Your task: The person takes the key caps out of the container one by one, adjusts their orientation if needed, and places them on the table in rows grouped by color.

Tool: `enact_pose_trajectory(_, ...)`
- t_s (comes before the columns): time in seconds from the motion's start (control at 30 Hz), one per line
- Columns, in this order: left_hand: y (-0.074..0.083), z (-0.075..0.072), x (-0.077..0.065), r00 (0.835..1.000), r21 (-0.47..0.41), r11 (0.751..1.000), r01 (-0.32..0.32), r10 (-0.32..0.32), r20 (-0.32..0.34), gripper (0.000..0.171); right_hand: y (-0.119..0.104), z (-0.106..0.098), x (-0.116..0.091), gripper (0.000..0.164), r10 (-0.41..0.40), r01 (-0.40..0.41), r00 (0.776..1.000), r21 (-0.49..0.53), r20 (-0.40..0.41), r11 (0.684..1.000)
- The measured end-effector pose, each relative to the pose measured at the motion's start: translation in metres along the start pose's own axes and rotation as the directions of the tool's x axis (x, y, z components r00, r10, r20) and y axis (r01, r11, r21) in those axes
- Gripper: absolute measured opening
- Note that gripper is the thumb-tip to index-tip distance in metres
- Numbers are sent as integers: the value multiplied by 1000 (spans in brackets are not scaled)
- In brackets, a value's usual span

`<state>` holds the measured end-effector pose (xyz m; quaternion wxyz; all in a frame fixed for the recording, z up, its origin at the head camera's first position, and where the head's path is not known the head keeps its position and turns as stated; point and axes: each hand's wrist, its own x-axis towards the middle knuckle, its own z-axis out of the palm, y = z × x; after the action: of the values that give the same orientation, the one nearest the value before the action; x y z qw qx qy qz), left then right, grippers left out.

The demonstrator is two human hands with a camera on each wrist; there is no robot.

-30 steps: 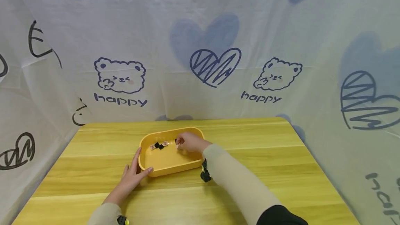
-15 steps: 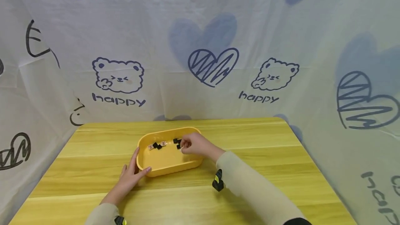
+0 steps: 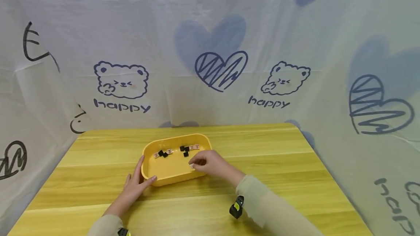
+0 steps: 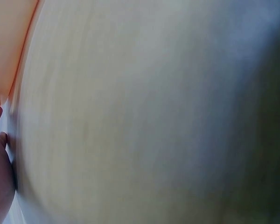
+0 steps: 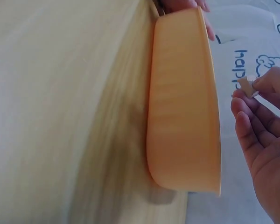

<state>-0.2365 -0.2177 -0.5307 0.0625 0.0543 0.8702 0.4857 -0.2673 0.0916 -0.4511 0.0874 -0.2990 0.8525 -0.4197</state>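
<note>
A yellow plastic tray (image 3: 174, 180) stands on the table. My left hand (image 3: 132, 188) rests against its left end, fingers straight along the outside and thumb on the near rim. Over the tray's near right part, my right hand (image 3: 211, 162) pinches a small white-and-tan square block (image 5: 246, 87) between thumb and fingertips. The right wrist view shows that block above rim level. Inside the tray, black blocks (image 3: 163, 154) and white marked blocks (image 3: 169, 151) lie at the far left. More black blocks (image 3: 186, 149) and two white ones (image 3: 194, 147) lie at the far right.
The yellow wood-grain table (image 3: 262, 156) extends around the tray on all sides. Behind it hangs a white cloth (image 3: 170, 39) printed with hearts and bears, which also runs down both sides. The left wrist view is mostly blurred.
My right hand has drawn back from the tray's far side to its near right, carrying the small block. The right-hand blocks have come into sight. My left hand stays at the tray.
</note>
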Motion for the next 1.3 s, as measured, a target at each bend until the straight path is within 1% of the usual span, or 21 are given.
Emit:
enact_pose_trajectory(0.1, 0, -2, -2, 1000, 2, 1000, 6, -6, -1, 98, -2, 5, -6, 15, -18, 18, 1000, -13, -8, 1000)
enact_pose_trajectory(0.27, -1, -3, -4, 1000, 1, 1000, 22, -22, 0, 99, -1, 14, -15, 16, -43, 43, 999, -26, 7, 999)
enact_pose_trajectory(0.43, -2, -5, -4, 999, -3, 999, 34, -34, 3, 99, 0, 22, -22, 17, -38, 39, 999, -27, 7, 999)
enact_pose_trajectory(0.53, -2, -6, -4, 1000, -3, 1000, 20, -20, -4, 99, 1, 27, -26, 17, -27, 28, 1000, -29, 15, 999)
enact_pose_trajectory(0.6, -4, -6, -4, 1000, -6, 1000, 23, -23, -6, 100, 2, 32, -27, 16, -25, 26, 999, -31, 31, 999)
enact_pose_trajectory(0.7, -5, -7, -7, 1000, -5, 1000, 25, -25, -8, 100, 4, 40, -29, 15, 8, -7, 999, -17, 53, 1000)
enact_pose_trajectory(0.77, -5, -7, -8, 1000, -6, 1000, 26, -26, -8, 100, 6, 45, -30, 14, 35, -35, 998, -14, 53, 999)
enact_pose_trajectory(0.93, -4, -6, -7, 1000, 8, 1000, 19, -19, -4, 100, 13, 54, -33, 15, 119, -119, 993, -25, 19, 993)
enact_pose_trajectory(1.0, -4, -6, -6, 1000, 15, 1000, 16, -16, -2, 100, 16, 56, -34, 15, 140, -140, 990, -27, 3, 990)
enact_pose_trajectory(1.13, -3, -4, -2, 1000, 22, 1000, 7, -7, -1, 100, 23, 58, -35, 13, 167, -167, 986, -46, -17, 985)
enact_pose_trajectory(1.3, 0, -1, 1, 1000, 24, 1000, 3, -3, 10, 100, 30, 58, -37, 13, 187, -190, 982, -112, -34, 975)
